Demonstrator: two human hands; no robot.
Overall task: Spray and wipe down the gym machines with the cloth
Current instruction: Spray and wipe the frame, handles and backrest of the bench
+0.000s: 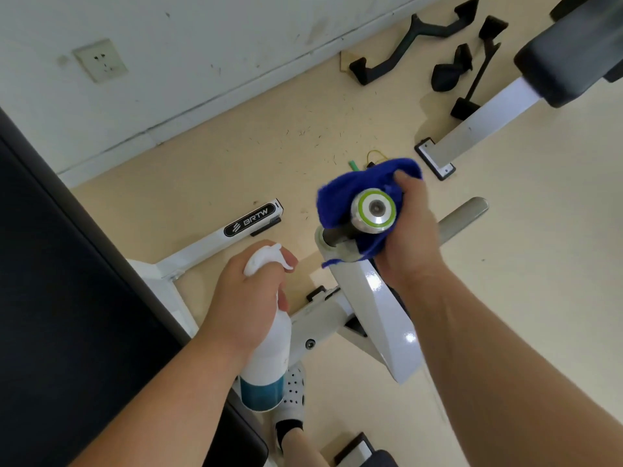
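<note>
Fingers of the right hand (409, 237) are clamped around a deep-blue terry cloth (340, 197), which we see wrapped about a dark steel bar (337, 234) just behind the bar's polished metal end cap with a green ring (373, 210). The thumb presses the cloth's upper fold; the remaining fingers are hidden beneath the fabric. The bar projects from a glossy white steel upright of the gym machine (377, 308), which descends to a white floor frame.

Fingers of the left hand (247, 303) are closed around the neck of a white plastic spray bottle with a teal lower band (266, 362), one fingertip resting over the white trigger head (266, 261). We see the bottle held upright, well left of the cloth and apart from the bar.

Outward from the hands: a white frame rail bearing a black oval "BRTW" label (249, 221) lies on the cream floor (522, 264). A black padded bench surface (67, 298) fills the left edge. Black cable-machine handles (404, 48) lie near the white wall (202, 45), which carries a white socket plate (100, 60). Below the bottle we see a foot in a white perforated clog (292, 392).
</note>
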